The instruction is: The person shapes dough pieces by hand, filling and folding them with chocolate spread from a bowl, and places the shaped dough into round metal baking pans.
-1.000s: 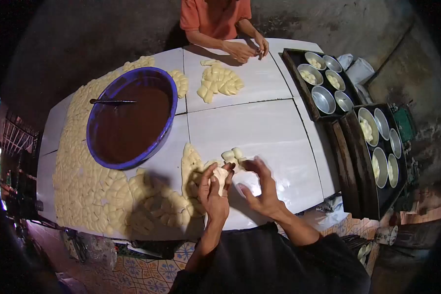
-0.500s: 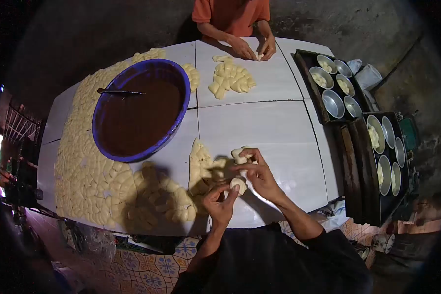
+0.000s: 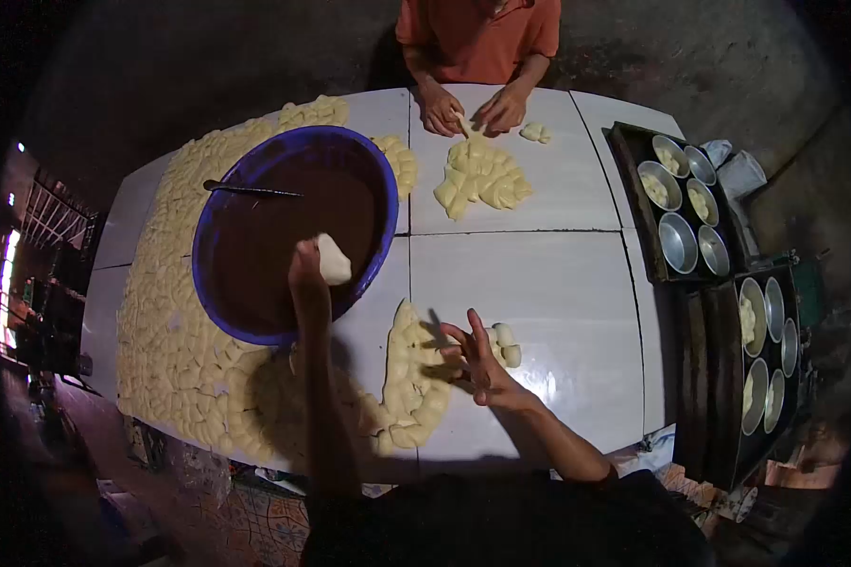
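Over the blue basin [image 3: 388, 236] of brown filling, my left hand [image 3: 308, 272] grips a pale piece of dough [image 3: 334, 260]. My right hand [image 3: 480, 364] has its fingers spread above the white table, holding nothing. Just right of it lie a few small dough pieces [image 3: 506, 346], partly hidden behind the fingers. A strip of dough [image 3: 406, 378] lies on the table between my two arms. Dough pieces [image 3: 175, 364] cover the left part of the table, and a dark utensil [image 3: 252, 189] rests across the basin's far left side.
Across the table [image 3: 520, 274], a person in an orange shirt [image 3: 482, 42] handles dough beside a dough pile [image 3: 482, 177]. Two dark trays [image 3: 645, 248] with round metal tins [image 3: 678, 243] stand at the right, some tins with dough inside.
My left hand has moved left and away from me, carrying the dough over the basin. My right hand has parted from it and opened. The other person's hands have moved left to the dough pile.
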Demonstrator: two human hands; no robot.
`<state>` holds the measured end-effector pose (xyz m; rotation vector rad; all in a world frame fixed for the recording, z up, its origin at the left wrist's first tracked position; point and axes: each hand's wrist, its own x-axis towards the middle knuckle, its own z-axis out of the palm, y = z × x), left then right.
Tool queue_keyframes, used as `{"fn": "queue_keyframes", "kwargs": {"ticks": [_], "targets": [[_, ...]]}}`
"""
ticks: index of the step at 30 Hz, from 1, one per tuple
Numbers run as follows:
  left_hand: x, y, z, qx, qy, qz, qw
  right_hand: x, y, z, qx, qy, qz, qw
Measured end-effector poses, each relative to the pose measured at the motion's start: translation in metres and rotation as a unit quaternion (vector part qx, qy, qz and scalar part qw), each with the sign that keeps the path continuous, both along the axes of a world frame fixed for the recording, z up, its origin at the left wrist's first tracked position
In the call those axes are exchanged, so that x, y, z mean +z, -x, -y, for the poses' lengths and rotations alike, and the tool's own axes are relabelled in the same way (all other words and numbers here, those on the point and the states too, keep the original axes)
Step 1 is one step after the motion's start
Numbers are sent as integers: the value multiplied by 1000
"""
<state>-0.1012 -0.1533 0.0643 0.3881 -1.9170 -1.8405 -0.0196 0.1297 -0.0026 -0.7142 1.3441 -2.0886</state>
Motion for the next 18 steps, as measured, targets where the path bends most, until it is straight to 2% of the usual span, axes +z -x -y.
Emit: {"fn": "queue_keyframes", "kwargs": {"ticks": [1, 2, 3, 4, 5, 6, 7, 8, 9, 10, 11, 12, 13, 14, 15, 16, 17, 18], "targets": [[2, 7, 3, 0, 0, 1, 1000, -3, 0, 0, -26, -4, 21, 999], [4, 12, 8, 1, 248, -76, 966, -8, -1, 1, -39, -3, 31, 999], [7, 16, 12, 0, 479, -148, 865, -14, 1, 3, -40, 0, 33, 999], [8, 19, 15, -3, 676, -211, 706, -20, 2, 5, -43, 5, 23, 999], [8, 20, 18, -7, 675, -212, 707, -26, 2, 4, -47, 10, 14, 999], [15, 20, 19, -132, 528, 73, 836, -24, 1, -1, -45, 15, 8, 999], [20, 14, 14, -241, 309, 355, 849, -24, -3, -3, -53, 13, 18, 998], [22, 0, 1, -247, 308, 359, 846, -23, -5, -3, -69, 10, 28, 997], [27, -22, -25, -114, 357, 221, 900, -21, -3, -1, -83, 9, 31, 996], [27, -44, -48, 25, 390, 76, 918, -20, -4, 6, -108, 36, 30, 993], [24, -63, -66, 12, 225, 100, 969, -24, -7, 9, -123, 20, 79, 989], [22, -81, -77, -1, 54, 122, 991, -16, -8, 12, -86, 91, 210, 970], [11, -85, -73, -191, -231, 159, 941, -7, -11, 13, -46, 158, 335, 928], [0, -106, -93, -227, -379, 142, 886, -1, -16, 12, -46, 157, 333, 929], [3, -118, -112, -149, -404, 137, 892, 4, -22, 11, -89, 52, 336, 936], [-2, -131, -123, -144, -338, 139, 920, 7, -28, 11, -130, -53, 336, 931], [-7, -143, -131, -137, -270, 141, 943, 6, -35, 11, -128, -55, 333, 932], [-4, -150, -135, -136, -270, 139, 943, 10, -42, 12, -202, -89, 234, 947]]}}
